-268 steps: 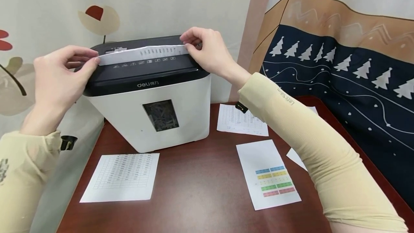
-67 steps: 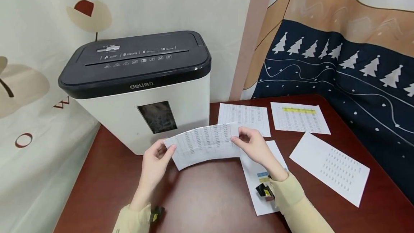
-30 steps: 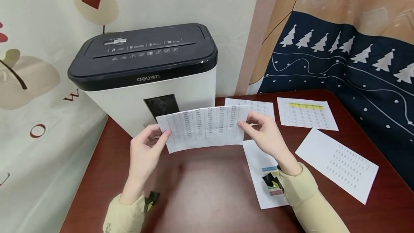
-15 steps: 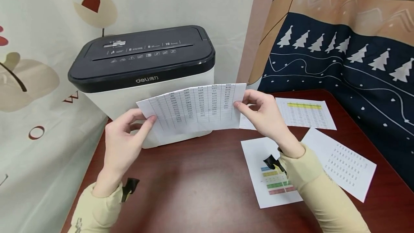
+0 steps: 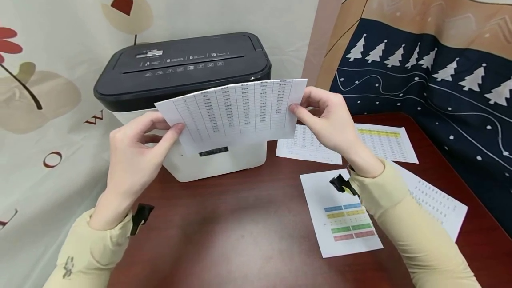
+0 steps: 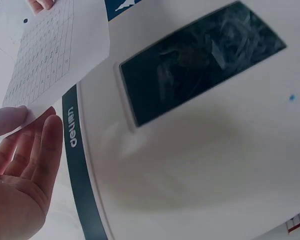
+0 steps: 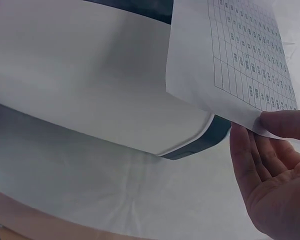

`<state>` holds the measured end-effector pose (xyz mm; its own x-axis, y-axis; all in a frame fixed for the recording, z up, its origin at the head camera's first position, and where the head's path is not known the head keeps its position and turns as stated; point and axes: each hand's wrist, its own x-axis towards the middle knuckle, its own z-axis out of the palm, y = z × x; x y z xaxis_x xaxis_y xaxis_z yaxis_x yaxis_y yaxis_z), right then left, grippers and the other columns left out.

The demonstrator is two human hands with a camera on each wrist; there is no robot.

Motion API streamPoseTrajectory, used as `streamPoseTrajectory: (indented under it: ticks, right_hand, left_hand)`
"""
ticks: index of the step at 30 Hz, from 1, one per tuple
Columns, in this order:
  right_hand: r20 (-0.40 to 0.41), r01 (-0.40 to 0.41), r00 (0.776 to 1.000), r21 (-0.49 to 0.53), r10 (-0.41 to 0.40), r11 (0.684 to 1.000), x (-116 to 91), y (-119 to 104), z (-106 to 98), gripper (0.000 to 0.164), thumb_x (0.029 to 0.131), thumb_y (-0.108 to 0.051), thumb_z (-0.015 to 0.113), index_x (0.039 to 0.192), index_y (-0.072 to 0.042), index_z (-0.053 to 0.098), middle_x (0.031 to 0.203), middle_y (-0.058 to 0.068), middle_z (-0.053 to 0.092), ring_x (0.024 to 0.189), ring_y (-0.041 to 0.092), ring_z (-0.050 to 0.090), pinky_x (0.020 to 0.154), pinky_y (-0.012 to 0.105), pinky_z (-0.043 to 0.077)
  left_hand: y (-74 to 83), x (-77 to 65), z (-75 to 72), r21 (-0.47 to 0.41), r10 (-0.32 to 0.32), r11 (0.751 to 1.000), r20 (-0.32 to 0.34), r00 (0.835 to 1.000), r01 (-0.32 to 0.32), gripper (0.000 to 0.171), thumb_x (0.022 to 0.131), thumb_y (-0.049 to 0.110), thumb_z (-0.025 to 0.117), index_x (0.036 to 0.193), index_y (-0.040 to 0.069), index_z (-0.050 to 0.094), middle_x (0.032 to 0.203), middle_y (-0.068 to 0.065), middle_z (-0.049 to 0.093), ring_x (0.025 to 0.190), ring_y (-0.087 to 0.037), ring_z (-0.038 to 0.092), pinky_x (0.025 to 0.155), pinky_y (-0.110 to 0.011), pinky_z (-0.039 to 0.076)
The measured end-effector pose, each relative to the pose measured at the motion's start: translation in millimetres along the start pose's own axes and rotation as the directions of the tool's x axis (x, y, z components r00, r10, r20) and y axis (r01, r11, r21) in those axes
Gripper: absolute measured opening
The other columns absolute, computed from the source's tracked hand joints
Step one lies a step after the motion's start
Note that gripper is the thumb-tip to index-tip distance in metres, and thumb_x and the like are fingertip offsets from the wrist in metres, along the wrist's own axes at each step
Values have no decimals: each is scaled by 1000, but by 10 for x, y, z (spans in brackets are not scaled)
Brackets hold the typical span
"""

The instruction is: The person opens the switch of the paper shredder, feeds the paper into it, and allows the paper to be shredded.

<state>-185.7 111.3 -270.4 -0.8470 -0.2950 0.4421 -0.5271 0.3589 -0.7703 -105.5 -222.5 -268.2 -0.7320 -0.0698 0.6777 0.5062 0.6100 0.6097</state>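
Note:
A sheet of paper (image 5: 240, 114) printed with a table is stretched between both hands, in front of the paper shredder (image 5: 216, 163). My left hand (image 5: 134, 154) pinches its left edge between thumb and fingers. At the opposite edge my right hand (image 5: 332, 121) pinches it likewise. The shredder has a black top (image 5: 180, 74) with a narrow slot (image 5: 184, 64), and the sheet hangs just in front of and below that slot. In the left wrist view the bin's dark window (image 6: 200, 62) shows paper shreds behind it. The sheet covers most of the shredder's front in the head view.
On the brown table (image 5: 232, 217) lie a sheet with coloured bars (image 5: 348, 223), a table printout (image 5: 308, 146), a sheet with a yellow row (image 5: 384, 139) and another printed sheet (image 5: 436, 199), partly under the right forearm. Printed curtains (image 5: 292, 3) stand behind.
Earlier a sheet stood in the shredder's slot, and the printout at the table's left was lying there. Since then both hands have raised the held sheet from low over the table toward the shredder's top.

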Motion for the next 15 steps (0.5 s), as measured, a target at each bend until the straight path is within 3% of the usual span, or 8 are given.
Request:
streamPoseTrajectory:
  ticks: [10,15]
  right_hand:
    - [14,50,999,-18,-50,999,245,-161,-40,22,101,-5,63,119,-2,74,112,15,79,96,23,77,82,13,61]
    - [-5,60,998,-23,-60,998,367,-233,-37,21,100,-6,64,118,-3,75,111,16,79,95,17,77,84,15,61]
  left_hand:
    - [-10,221,-109,5,-8,1000,-14,1000,8,9,89,1,79,98,0,79,81,36,69,70,14,67,64,-3,51]
    - [-2,293,-158,-19,-12,1000,-33,999,11,11,88,-1,79,99,-1,78,82,33,71,71,12,69,64,-3,52]
